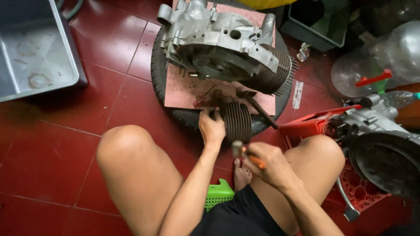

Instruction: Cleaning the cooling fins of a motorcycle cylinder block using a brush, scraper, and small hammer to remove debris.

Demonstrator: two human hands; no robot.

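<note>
My left hand [211, 127] is clamped over the near end of the finned cylinder [236, 122], fingers curled round its edge, palm pressing it down. The cylinder lies on its side on the pink board [183, 94], and the board sits on a black tyre [158, 65] just past my fingertips.

My right hand [269, 164] is clenched round an orange-handled tool [249, 156]. Its metal head pokes up just left of my knuckles, close under the cylinder's lower fins. Whether it touches them, I can't tell.

Beyond my left fingers, further up the board, rests the big grey engine case [218, 39], with its own finned barrel out to the right. A dark hammer [258, 107] lies slanting just right of the loose cylinder, head up on the board, handle running down toward my right hand.

Off to the right of my right fingers, past my knee, a second engine case [380, 140] sits on a red crate [306, 126]. Clear plastic bottles [376, 61] stand behind it. Far left of my left hand, a grey metal tray [70, 57] rests on the red tiled floor [48, 161]. Below my wrists, a green plastic stool [218, 194] peeks out between my legs.
</note>
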